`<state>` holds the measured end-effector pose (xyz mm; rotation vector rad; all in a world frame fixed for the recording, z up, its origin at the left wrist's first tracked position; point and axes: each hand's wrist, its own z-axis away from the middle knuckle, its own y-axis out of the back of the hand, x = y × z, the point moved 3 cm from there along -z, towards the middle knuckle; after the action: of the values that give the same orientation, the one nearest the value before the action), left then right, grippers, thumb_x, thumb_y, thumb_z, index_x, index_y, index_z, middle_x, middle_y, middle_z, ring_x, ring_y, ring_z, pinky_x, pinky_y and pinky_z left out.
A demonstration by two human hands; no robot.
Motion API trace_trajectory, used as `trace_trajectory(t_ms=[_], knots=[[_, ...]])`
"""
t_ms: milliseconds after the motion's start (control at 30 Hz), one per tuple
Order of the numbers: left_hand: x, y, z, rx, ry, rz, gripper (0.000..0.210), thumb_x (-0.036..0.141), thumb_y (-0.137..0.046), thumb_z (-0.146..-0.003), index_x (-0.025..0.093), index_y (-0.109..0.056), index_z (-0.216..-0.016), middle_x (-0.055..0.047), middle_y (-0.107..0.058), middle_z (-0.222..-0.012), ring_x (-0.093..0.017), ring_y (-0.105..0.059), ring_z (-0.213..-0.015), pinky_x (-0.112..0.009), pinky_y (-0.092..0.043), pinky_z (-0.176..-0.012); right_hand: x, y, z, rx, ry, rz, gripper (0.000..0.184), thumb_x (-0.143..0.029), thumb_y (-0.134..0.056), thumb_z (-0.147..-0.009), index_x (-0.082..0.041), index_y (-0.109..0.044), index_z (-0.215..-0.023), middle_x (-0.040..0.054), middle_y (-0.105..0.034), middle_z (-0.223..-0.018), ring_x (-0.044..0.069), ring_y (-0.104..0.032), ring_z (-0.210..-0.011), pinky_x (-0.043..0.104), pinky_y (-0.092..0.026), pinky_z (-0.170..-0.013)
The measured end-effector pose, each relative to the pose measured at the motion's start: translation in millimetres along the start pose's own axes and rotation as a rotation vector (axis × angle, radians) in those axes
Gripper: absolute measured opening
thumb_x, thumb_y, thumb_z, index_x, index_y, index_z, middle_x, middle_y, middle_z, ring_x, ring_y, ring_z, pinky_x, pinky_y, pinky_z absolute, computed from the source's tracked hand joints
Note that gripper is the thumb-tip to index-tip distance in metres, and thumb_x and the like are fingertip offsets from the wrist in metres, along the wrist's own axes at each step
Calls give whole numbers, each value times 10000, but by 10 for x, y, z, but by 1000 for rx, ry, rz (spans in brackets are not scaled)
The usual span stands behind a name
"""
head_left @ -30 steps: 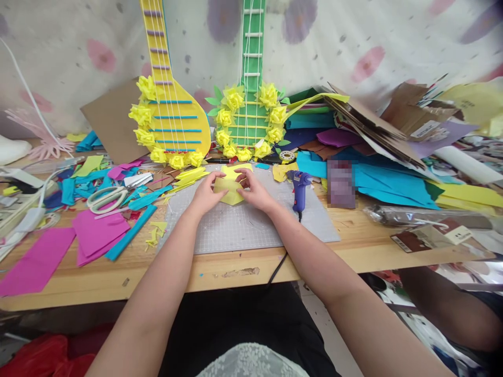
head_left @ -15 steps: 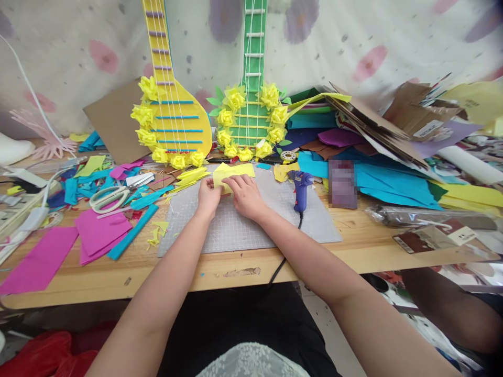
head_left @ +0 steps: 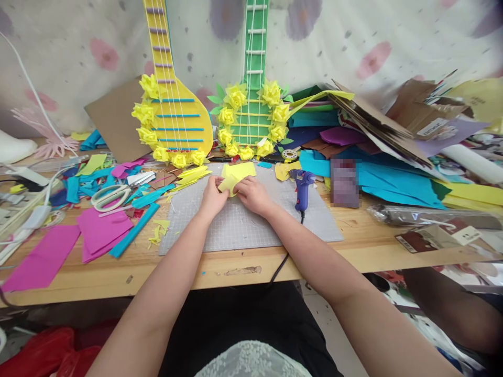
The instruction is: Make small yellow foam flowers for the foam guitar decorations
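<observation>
Between my two hands is a small piece of yellow crepe paper (head_left: 231, 181), curved and folded over. My left hand (head_left: 214, 195) pinches its left side, thumb in front. On the other side, the fingers of my right hand (head_left: 251, 193) are closed against the paper's lower right edge. More yellow paper (head_left: 245, 168) lies just behind, on the grey cutting mat (head_left: 236, 230). To the right of my hands a blue hot glue gun (head_left: 302, 189) stands on the mat, its black cord running off the table's front edge.
A yellow paper-covered instrument (head_left: 181, 115) and a green one (head_left: 255, 118), both edged with yellow paper flowers, lean at the back. Scissors (head_left: 111, 197), magenta sheets (head_left: 104, 233) and scraps cover the left. Blue paper (head_left: 396, 183) and cardboard (head_left: 377, 123) pile up on the right.
The yellow paper in my hands has been bent over into a curve. Both hands have shifted slightly right, and my right fingers have moved from the paper's front to its right edge.
</observation>
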<state>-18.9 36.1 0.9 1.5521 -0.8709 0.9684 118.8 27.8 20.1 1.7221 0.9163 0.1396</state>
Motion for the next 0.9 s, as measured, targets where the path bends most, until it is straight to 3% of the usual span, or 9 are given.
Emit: trace_trajectory(t_ms=[133,233,300,433,900], knots=[[132,119,64,91,-279,-348,415,131,-576,-635,207,-493,-1034,-73,-506,-1018,-214,-471,-1028,-373,-418,-879,80,-42,18,-23,-22,-13,149,-144,-493,-784,-195,-631,-805,54,-622,-847,199,-452,-875,316,-374,-800],[194,168,90,29,-344,-480,210,180,-585,-660,212,-599,-868,-65,-502,-942,-222,-464,-996,-375,-392,-906,115,-61,23,-25,-27,-39,128,-156,-522,-777,-195,-639,-810,50,-622,-869,192,-463,-890,309,-374,-809],[190,169,89,-55,-351,-546,96,208,-590,-666,215,-634,-751,-57,-504,-858,-223,-479,-941,-370,-397,-883,126,-66,24,-25,-34,-64,120,-174,-532,-780,-193,-643,-823,53,-619,-882,187,-473,-896,314,-371,-817],[140,149,79,-140,-319,-636,93,228,-580,-669,222,-665,-706,-56,-511,-805,-223,-497,-885,-371,-400,-841,114,-58,28,-19,-68,-93,128,-231,-528,-800,-185,-645,-822,63,-611,-886,177,-495,-878,323,-369,-818],[156,136,90,-80,-191,-681,102,231,-579,-663,244,-674,-701,-71,-572,-861,-275,-515,-954,-467,-313,-904,88,-186,-29,91,-400,-92,78,-236,-572,-732,-167,-573,-697,57,-531,-839,180,-483,-868,310,-397,-785]])
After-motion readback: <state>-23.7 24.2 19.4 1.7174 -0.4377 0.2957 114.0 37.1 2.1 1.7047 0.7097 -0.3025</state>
